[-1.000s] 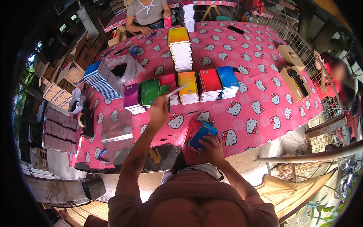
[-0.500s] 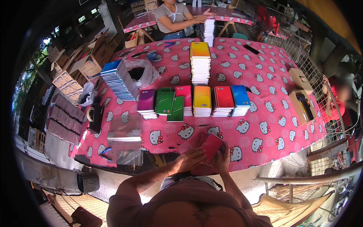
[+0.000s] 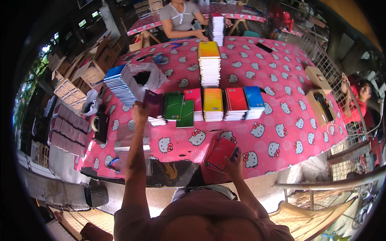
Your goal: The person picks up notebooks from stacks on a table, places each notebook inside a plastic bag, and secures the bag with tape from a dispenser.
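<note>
My left hand (image 3: 140,111) reaches out to the purple notebook (image 3: 153,103) on top of its stack, fingers closed on the notebook's left edge. The purple cover sits tilted over the white page edges below. By the table's near edge, my right hand (image 3: 235,162) grips red spiral notebooks (image 3: 222,154), thumb over the top cover. Right of the purple stack stand green notebooks (image 3: 173,107), a pink-red stack (image 3: 193,100), a yellow stack (image 3: 213,100), a red stack (image 3: 236,99) and a blue stack (image 3: 254,97).
A tall yellow notebook stack (image 3: 209,50) rises behind the row; a tall blue one (image 3: 115,72) stands at left beside a plastic bag (image 3: 157,76). Clear plastic sleeves (image 3: 132,142) lie near left. Across the table, a person (image 3: 181,20) handles another stack (image 3: 216,30). Open cardboard box (image 3: 320,106) at right.
My left hand has left the red notebooks and moved forward and left to the purple stack, lifting its top notebook askew. My right hand keeps the red ones. The person opposite has lowered their hands.
</note>
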The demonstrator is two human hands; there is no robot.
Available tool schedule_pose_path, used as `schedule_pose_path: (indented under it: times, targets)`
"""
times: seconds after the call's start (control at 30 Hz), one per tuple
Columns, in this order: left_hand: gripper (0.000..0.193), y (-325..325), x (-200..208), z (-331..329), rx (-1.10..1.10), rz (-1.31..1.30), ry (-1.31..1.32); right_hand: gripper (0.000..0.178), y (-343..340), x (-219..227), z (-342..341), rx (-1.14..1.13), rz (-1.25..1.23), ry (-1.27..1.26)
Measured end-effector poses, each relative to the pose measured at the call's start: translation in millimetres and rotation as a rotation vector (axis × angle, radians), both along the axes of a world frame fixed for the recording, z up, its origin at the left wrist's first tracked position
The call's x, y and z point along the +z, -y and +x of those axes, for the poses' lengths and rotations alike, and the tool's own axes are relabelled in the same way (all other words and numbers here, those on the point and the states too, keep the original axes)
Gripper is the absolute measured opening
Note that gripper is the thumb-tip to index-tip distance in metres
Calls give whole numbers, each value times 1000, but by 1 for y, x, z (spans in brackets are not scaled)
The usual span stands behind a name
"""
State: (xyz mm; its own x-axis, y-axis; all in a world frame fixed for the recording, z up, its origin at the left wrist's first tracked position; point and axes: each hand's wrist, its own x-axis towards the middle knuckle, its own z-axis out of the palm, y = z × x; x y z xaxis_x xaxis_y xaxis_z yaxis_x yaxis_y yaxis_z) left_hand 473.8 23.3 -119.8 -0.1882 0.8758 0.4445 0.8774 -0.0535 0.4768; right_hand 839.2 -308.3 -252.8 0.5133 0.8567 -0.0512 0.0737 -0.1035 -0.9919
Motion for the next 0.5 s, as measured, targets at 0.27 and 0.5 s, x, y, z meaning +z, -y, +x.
schedule_pose_path:
  times: [0.27,0.5]
  targets:
    - [28,160,87,238,-1657,-598,-342,57,-31,-20,24,-161,32,-430]
    - [60,201,-57,226,-1050,-140,-76,57,-24,-2,29,-109,-335,-158]
